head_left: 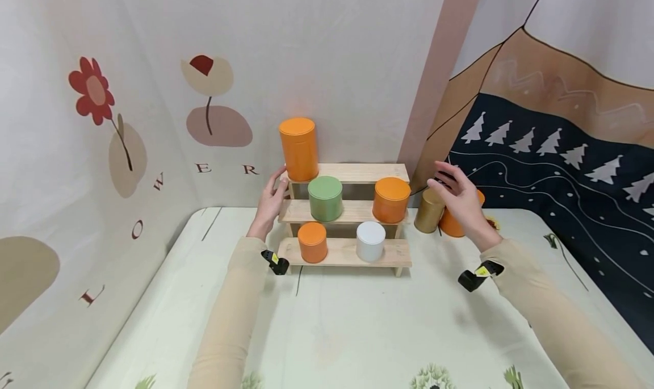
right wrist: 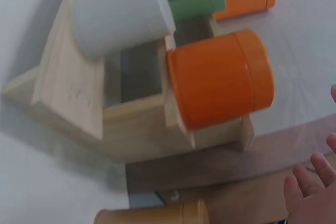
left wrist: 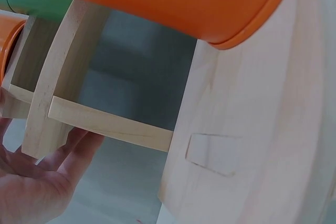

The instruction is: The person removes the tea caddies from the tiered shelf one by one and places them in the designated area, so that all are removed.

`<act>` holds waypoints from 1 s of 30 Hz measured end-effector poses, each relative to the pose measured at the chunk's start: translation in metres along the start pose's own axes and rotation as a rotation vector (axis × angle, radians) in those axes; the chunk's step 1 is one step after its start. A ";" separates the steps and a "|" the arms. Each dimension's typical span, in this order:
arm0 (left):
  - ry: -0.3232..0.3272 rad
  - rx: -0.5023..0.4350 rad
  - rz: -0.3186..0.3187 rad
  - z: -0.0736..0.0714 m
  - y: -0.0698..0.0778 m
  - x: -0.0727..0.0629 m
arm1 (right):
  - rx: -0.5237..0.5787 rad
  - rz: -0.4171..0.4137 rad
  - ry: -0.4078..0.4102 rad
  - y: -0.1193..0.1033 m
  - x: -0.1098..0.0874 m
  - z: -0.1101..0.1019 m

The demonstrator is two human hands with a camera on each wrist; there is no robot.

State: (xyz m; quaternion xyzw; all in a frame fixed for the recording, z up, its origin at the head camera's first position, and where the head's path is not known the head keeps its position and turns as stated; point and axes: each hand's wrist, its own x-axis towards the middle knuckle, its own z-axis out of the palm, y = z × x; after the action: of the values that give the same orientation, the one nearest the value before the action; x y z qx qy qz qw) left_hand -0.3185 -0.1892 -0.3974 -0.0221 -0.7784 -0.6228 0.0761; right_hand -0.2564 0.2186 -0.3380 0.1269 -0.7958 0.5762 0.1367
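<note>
My left hand (head_left: 269, 204) is at the left end of a three-step wooden stand (head_left: 363, 174), its fingers (left wrist: 79, 156) right at the middle step's end and partly hidden by it. My right hand (head_left: 462, 201) is raised to the right of the stand, apart from it, fingers spread and holding nothing. A tall orange canister (head_left: 299, 150) stands on the top step at the left. The middle step bears a green canister (head_left: 325, 199) and an orange canister (head_left: 391, 200). A small orange canister (head_left: 313, 243) and a white canister (head_left: 370, 242) stand on the bottom step.
A gold canister (head_left: 429, 212) and another orange canister (head_left: 452, 225), partly hidden by my right hand, stand right of the stand. Printed cloth (head_left: 357, 65) hangs behind and at both sides. Pale patterned cloth (head_left: 357, 321) covers the table.
</note>
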 end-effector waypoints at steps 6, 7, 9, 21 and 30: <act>0.007 -0.003 0.006 -0.001 0.001 0.000 | 0.015 -0.032 -0.017 -0.038 -0.001 0.014; 0.008 -0.002 0.012 -0.002 0.001 0.000 | 0.019 -0.038 -0.022 -0.043 -0.001 0.016; 0.018 0.000 0.025 -0.002 0.002 -0.002 | 0.030 -0.043 -0.034 -0.048 0.002 0.021; 0.029 0.004 0.025 -0.003 -0.002 -0.005 | 0.056 -0.093 -0.131 -0.066 0.022 0.054; 0.071 -0.001 0.041 0.003 -0.002 -0.002 | 0.185 -0.125 -0.167 -0.065 0.031 0.083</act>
State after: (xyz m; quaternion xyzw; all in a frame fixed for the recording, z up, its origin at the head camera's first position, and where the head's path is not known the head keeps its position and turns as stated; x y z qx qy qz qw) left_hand -0.3175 -0.1864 -0.4000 -0.0160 -0.7744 -0.6217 0.1162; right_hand -0.2673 0.1184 -0.2942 0.2357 -0.7383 0.6250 0.0932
